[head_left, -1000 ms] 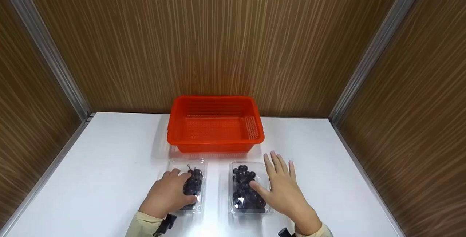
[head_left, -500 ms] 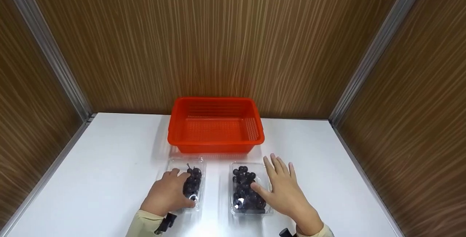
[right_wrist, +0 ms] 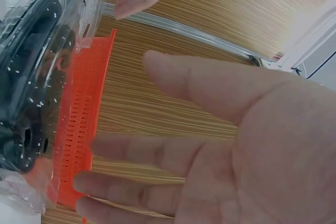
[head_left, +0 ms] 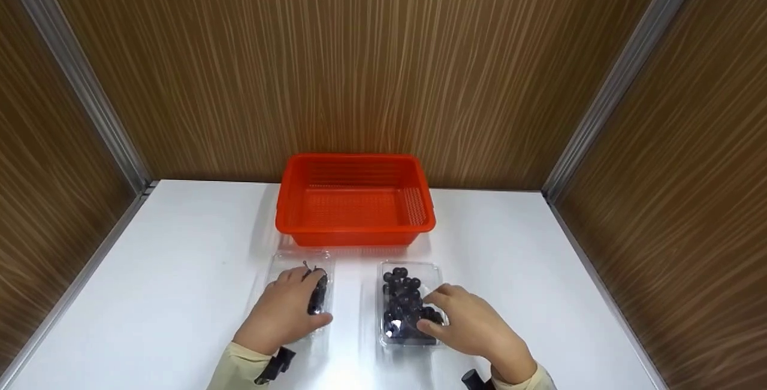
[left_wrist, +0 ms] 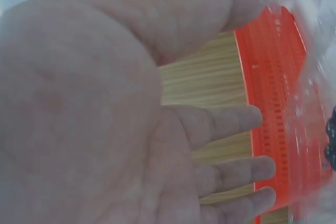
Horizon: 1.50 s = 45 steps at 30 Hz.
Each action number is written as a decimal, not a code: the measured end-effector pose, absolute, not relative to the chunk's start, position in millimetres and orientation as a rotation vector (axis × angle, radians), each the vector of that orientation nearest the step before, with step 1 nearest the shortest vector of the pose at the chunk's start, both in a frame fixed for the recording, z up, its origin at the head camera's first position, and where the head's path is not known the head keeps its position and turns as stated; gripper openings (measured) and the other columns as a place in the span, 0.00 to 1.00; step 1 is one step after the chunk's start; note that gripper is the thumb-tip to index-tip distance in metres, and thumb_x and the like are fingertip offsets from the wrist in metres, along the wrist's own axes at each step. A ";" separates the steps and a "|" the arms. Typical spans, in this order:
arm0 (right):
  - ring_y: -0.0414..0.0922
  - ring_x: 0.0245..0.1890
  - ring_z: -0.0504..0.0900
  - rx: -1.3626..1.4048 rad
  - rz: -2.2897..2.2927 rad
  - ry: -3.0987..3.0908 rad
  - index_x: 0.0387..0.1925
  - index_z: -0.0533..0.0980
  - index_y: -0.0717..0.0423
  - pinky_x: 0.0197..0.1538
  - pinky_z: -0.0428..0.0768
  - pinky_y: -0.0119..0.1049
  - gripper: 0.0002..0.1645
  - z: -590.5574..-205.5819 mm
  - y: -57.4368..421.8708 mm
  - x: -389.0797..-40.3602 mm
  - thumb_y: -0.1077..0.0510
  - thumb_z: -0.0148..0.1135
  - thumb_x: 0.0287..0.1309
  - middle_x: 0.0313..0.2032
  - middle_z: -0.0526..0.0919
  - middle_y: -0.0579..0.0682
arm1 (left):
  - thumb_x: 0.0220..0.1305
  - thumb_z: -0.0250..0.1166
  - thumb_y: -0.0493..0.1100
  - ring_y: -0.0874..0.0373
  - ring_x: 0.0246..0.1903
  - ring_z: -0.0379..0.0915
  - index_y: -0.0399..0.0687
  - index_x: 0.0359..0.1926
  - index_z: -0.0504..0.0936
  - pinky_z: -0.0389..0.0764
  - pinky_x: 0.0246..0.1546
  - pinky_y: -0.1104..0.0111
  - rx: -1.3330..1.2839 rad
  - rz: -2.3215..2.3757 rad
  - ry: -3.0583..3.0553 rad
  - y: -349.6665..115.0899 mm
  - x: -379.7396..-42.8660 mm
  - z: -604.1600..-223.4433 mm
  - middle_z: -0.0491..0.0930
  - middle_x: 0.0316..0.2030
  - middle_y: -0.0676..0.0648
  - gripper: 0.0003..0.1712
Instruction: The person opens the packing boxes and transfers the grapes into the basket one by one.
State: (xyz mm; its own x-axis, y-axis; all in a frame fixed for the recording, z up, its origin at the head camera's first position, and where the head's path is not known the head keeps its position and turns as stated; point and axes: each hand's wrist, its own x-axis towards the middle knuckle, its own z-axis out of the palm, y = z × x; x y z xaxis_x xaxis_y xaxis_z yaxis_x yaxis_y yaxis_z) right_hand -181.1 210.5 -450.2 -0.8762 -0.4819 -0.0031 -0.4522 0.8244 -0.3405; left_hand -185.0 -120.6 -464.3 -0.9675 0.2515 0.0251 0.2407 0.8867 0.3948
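Note:
Two clear plastic clamshell boxes of dark grapes lie side by side on the white table. My left hand point(head_left: 281, 306) is over the left box point(head_left: 302, 256), hiding much of it; some grapes point(head_left: 317, 297) show beside the thumb. In the left wrist view the fingers point(left_wrist: 226, 124) are straight and spread, and the thumb tip overlaps the clear plastic. Over the right edge of the right box point(head_left: 431, 271) is my right hand point(head_left: 470, 321), its fingers bent in the head view. Its grapes point(head_left: 400, 303) stay mostly visible. A gap separates this hand from the plastic in the right wrist view.
A red-orange plastic basket point(head_left: 353, 238) with slotted sides stands just behind the two boxes, with nothing in it. Wood-grain panels point(head_left: 359, 66) rise at the back and both sides of the white table point(head_left: 180, 270), with metal strips at the corners.
My right hand has drawn its raised fingers down and in over the right box. The left box has slid slightly left under my left hand, whose thumb has shifted a little right.

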 end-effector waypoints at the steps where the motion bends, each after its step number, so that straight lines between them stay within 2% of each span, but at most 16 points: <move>1: 0.54 0.50 0.83 -0.757 -0.501 2.899 0.54 0.84 0.58 0.52 0.82 0.55 0.28 -450.7 210.2 -181.0 0.40 0.68 0.65 0.51 0.84 0.53 | 0.53 0.79 0.57 0.35 0.65 0.68 0.38 0.68 0.75 0.71 0.64 0.41 0.413 0.635 3.027 -119.6 -184.0 -464.3 0.73 0.65 0.32 0.47; 7: 0.47 0.41 0.81 -0.764 -0.477 2.866 0.47 0.86 0.53 0.44 0.82 0.49 0.23 -455.6 209.2 -182.8 0.40 0.67 0.64 0.45 0.82 0.47 | 0.56 0.78 0.55 0.33 0.64 0.70 0.36 0.68 0.75 0.72 0.63 0.42 0.517 0.666 3.050 -111.2 -179.8 -465.1 0.75 0.63 0.32 0.45; 15: 0.45 0.41 0.80 -0.798 -0.496 2.877 0.49 0.85 0.55 0.45 0.83 0.48 0.18 -458.1 207.6 -185.6 0.48 0.68 0.65 0.46 0.81 0.47 | 0.59 0.74 0.56 0.34 0.61 0.72 0.38 0.68 0.75 0.75 0.60 0.41 0.686 0.605 3.046 -91.7 -176.1 -469.1 0.76 0.61 0.33 0.43; 22: 0.48 0.44 0.82 -0.766 -0.492 2.888 0.52 0.83 0.59 0.48 0.84 0.51 0.23 -458.3 208.4 -186.9 0.47 0.70 0.63 0.49 0.82 0.51 | 0.59 0.74 0.57 0.39 0.61 0.74 0.42 0.68 0.76 0.79 0.58 0.47 0.811 0.544 3.057 -66.0 -173.6 -474.5 0.77 0.62 0.37 0.41; 26: 0.50 0.41 0.81 -0.646 -0.504 2.956 0.49 0.80 0.61 0.43 0.83 0.52 0.23 -458.9 211.0 -186.7 0.49 0.73 0.59 0.44 0.82 0.53 | 0.59 0.75 0.56 0.43 0.61 0.75 0.45 0.69 0.75 0.81 0.57 0.51 0.904 0.582 3.048 -48.7 -173.4 -481.3 0.77 0.63 0.39 0.41; 29: 0.48 0.34 0.77 -0.492 -0.491 2.991 0.42 0.77 0.58 0.35 0.80 0.49 0.20 -458.2 213.1 -186.4 0.50 0.74 0.58 0.36 0.79 0.51 | 0.60 0.74 0.56 0.44 0.62 0.74 0.45 0.71 0.74 0.81 0.58 0.52 0.936 0.591 3.031 -36.6 -175.2 -487.4 0.76 0.65 0.40 0.42; 32: 0.48 0.30 0.76 -0.373 -0.421 3.003 0.36 0.75 0.57 0.33 0.78 0.50 0.19 -458.1 215.1 -186.7 0.48 0.73 0.57 0.31 0.77 0.50 | 0.60 0.74 0.56 0.44 0.64 0.72 0.46 0.72 0.72 0.80 0.60 0.53 0.945 0.595 3.012 -27.3 -176.6 -494.1 0.74 0.66 0.39 0.43; 39: 0.51 0.29 0.80 -0.348 -0.271 2.957 0.33 0.80 0.60 0.36 0.82 0.54 0.20 -460.3 217.4 -185.2 0.47 0.72 0.50 0.29 0.80 0.51 | 0.61 0.73 0.59 0.39 0.71 0.64 0.50 0.75 0.69 0.75 0.65 0.50 0.920 0.609 2.950 -14.3 -176.3 -504.2 0.68 0.71 0.37 0.45; 45: 0.48 0.26 0.76 -0.390 -0.283 2.947 0.29 0.79 0.57 0.35 0.81 0.52 0.16 -463.7 213.7 -184.7 0.49 0.70 0.46 0.26 0.79 0.48 | 0.61 0.73 0.60 0.38 0.74 0.58 0.52 0.75 0.70 0.78 0.62 0.46 0.864 0.626 2.919 -10.4 -177.6 -505.3 0.63 0.75 0.37 0.45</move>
State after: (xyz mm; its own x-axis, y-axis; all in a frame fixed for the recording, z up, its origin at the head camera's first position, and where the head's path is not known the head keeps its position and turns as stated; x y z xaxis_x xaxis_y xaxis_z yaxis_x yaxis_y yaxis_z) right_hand -184.7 213.7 -463.7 -0.9539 -0.2712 -0.1283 -0.2418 0.9481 -0.2064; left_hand -177.6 -10.4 -505.3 -0.8448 0.5290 0.0803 0.5154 0.7644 0.3874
